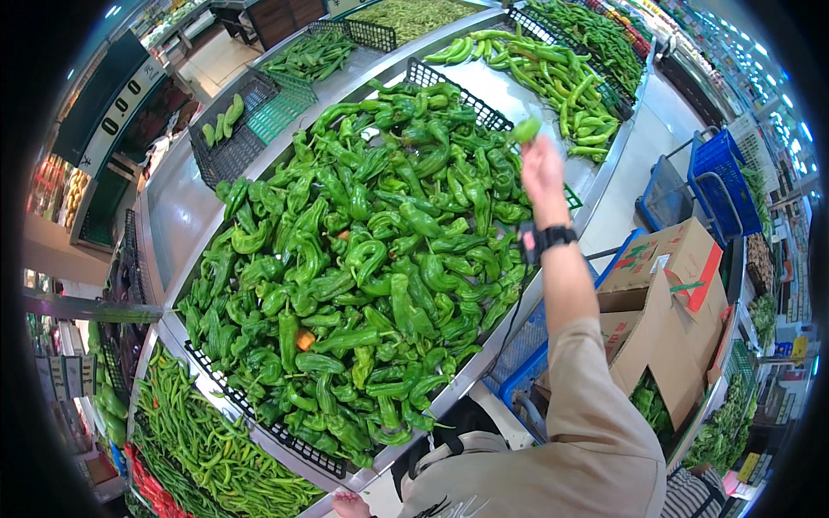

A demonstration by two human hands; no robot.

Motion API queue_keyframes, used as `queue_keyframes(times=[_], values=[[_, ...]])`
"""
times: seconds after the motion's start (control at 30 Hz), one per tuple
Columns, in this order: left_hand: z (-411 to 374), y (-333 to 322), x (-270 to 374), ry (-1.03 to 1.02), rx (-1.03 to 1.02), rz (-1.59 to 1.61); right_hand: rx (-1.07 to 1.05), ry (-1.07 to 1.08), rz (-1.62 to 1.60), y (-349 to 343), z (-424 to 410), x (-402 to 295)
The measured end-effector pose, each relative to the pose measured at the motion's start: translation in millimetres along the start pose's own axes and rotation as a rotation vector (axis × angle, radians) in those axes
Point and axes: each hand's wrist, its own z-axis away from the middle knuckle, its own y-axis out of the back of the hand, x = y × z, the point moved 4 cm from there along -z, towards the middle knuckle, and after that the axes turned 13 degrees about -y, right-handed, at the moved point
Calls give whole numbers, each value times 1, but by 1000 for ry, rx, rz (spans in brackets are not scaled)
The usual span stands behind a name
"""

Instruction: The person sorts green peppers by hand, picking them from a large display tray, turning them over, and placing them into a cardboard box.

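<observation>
My right hand [543, 169] is stretched out over the right edge of a big heap of wrinkled green peppers [363, 252]. A blurred light green pepper [525, 129] is at its fingertips; the blur hides whether the fingers hold it. Beyond that hand, long light green peppers [563, 78] lie on the metal display. My left hand [350, 504] is low at the bottom edge of the view, beside the metal rim of the stand, only partly seen. Two orange pieces show among the heaped peppers.
Black plastic mesh dividers [460, 97] border the heap. Thin green chillies [214, 440] lie at lower left, okra-like pods [311, 55] at upper left. On the right are an open cardboard box [673, 324] and a cart with a blue basket [722, 184].
</observation>
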Motion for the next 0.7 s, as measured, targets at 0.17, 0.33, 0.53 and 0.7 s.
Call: queue_keyframes(times=[0.17, 0.33, 0.53, 0.7], values=[[19, -2, 0, 165, 111, 24, 81, 120, 301, -11, -6, 9], [52, -49, -67, 1272, 649, 1452, 28, 98, 1665, -5, 15, 100], [0, 3, 36, 1220, 765, 1162, -160, 92, 2453, 8, 43, 117], [2, -3, 47, 1200, 738, 1096, -69, 572, 2348, 56, 61, 70]])
